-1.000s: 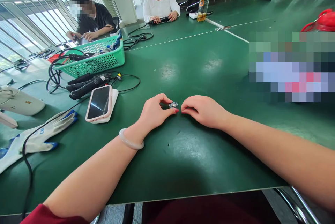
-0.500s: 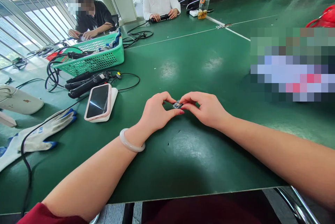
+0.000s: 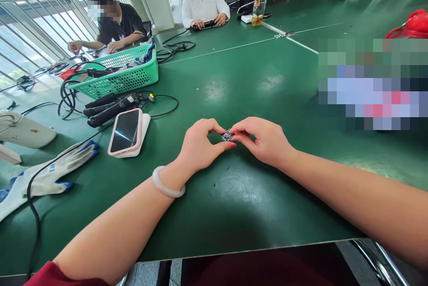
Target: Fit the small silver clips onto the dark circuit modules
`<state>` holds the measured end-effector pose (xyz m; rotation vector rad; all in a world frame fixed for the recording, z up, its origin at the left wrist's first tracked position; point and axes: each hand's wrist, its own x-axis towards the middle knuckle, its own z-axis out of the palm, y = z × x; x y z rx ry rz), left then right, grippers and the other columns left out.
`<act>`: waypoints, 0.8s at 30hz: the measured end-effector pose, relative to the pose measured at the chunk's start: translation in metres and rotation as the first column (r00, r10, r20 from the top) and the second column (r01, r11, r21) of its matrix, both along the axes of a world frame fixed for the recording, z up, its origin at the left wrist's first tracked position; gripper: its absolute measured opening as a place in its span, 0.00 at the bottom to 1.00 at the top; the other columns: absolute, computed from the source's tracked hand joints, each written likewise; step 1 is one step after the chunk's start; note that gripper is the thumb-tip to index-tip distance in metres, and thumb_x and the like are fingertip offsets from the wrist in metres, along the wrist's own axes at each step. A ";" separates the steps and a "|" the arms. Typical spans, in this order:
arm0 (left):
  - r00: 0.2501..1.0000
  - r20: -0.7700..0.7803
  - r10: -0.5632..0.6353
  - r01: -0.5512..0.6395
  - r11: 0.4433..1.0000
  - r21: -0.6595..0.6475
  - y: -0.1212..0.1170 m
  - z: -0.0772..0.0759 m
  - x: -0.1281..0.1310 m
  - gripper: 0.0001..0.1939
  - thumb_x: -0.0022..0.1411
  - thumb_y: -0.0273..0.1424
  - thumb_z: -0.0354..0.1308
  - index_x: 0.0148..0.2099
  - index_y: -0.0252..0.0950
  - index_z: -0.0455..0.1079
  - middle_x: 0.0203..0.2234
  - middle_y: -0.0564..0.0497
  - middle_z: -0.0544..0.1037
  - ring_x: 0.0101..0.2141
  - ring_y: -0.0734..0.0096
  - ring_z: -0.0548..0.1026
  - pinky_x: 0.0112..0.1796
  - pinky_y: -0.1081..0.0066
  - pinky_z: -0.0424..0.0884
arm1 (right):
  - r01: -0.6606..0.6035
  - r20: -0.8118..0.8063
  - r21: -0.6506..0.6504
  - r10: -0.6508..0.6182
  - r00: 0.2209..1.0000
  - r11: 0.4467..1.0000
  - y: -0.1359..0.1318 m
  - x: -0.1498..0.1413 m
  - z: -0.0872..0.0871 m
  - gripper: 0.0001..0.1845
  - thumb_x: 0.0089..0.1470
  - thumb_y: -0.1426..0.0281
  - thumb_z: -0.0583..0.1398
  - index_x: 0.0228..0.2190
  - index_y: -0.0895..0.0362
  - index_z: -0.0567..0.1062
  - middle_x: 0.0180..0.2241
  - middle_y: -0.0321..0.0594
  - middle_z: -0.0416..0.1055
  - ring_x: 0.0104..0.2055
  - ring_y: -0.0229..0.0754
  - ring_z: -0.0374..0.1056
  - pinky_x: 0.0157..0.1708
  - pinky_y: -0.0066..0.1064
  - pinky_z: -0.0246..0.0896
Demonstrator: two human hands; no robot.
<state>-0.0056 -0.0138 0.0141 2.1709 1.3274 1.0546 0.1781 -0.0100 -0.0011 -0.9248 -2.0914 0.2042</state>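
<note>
A tiny dark circuit chip is pinched between both my hands, just above the green table. My left hand, with a pale bangle on the wrist, grips it between thumb and forefinger from the left. My right hand pinches its right edge with curled fingers. The fingertips of the two hands touch around the chip.
To the left lie a phone on a white pad, black handheld tools with cables, a green basket and a white work glove. Two people sit at the far side. A red object is at far right.
My right hand came in from the right and closed on the chip. The chip was lifted and tilted between both hands; the left hand barely moved.
</note>
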 end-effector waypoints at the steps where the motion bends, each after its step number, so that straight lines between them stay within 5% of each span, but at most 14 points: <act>1: 0.999 0.034 -0.013 0.014 0.999 -0.037 0.000 0.000 0.000 0.15 0.43 0.38 0.69 0.30 0.37 0.69 0.28 0.53 0.75 0.32 0.69 0.71 0.37 0.66 0.67 | 0.007 0.009 0.008 -0.008 1.000 1.000 -0.001 0.000 0.000 0.06 0.57 0.70 0.57 0.32 0.53 0.75 0.31 0.35 0.76 0.33 0.38 0.69 0.35 0.30 0.63; 5: 0.962 0.257 -0.089 0.156 0.956 -0.250 0.002 0.001 -0.001 0.19 0.40 0.38 0.71 0.30 0.36 0.66 0.29 0.52 0.75 0.33 0.70 0.71 0.38 0.66 0.67 | 0.022 0.038 0.027 -0.023 0.999 0.999 -0.005 0.003 0.001 0.09 0.58 0.65 0.55 0.31 0.51 0.75 0.29 0.37 0.75 0.33 0.39 0.69 0.35 0.32 0.63; 11: 0.813 0.580 -0.048 0.397 0.774 -0.493 0.003 0.003 -0.001 0.21 0.37 0.35 0.71 0.29 0.35 0.63 0.27 0.53 0.76 0.29 0.73 0.72 0.34 0.69 0.68 | -0.061 0.011 0.081 0.060 0.998 0.995 -0.007 0.005 0.005 0.13 0.60 0.62 0.53 0.34 0.51 0.77 0.32 0.40 0.75 0.34 0.41 0.68 0.37 0.34 0.63; 15: 0.803 0.595 0.031 0.345 0.790 -0.506 0.008 0.001 -0.002 0.19 0.39 0.34 0.71 0.29 0.34 0.65 0.27 0.53 0.76 0.29 0.75 0.73 0.36 0.69 0.68 | -0.010 0.050 0.081 0.006 0.999 0.997 -0.001 0.005 0.004 0.14 0.61 0.67 0.51 0.40 0.54 0.76 0.35 0.42 0.76 0.36 0.42 0.68 0.39 0.35 0.61; 18: 0.821 0.565 0.088 0.281 0.799 -0.532 0.011 -0.003 -0.002 0.18 0.40 0.33 0.70 0.30 0.33 0.66 0.29 0.52 0.77 0.31 0.74 0.74 0.38 0.69 0.68 | 0.116 0.178 -0.058 -0.104 0.978 0.991 0.009 0.005 -0.002 0.14 0.60 0.69 0.52 0.40 0.56 0.76 0.35 0.43 0.76 0.37 0.44 0.67 0.41 0.39 0.59; 24: 0.840 0.530 0.117 0.243 0.793 -0.559 0.012 -0.006 -0.001 0.17 0.40 0.31 0.70 0.30 0.32 0.66 0.29 0.52 0.77 0.31 0.76 0.73 0.39 0.68 0.69 | 0.109 0.338 -0.203 -0.035 0.940 0.973 0.019 0.006 -0.011 0.14 0.52 0.59 0.60 0.34 0.57 0.75 0.35 0.42 0.73 0.38 0.45 0.64 0.42 0.39 0.58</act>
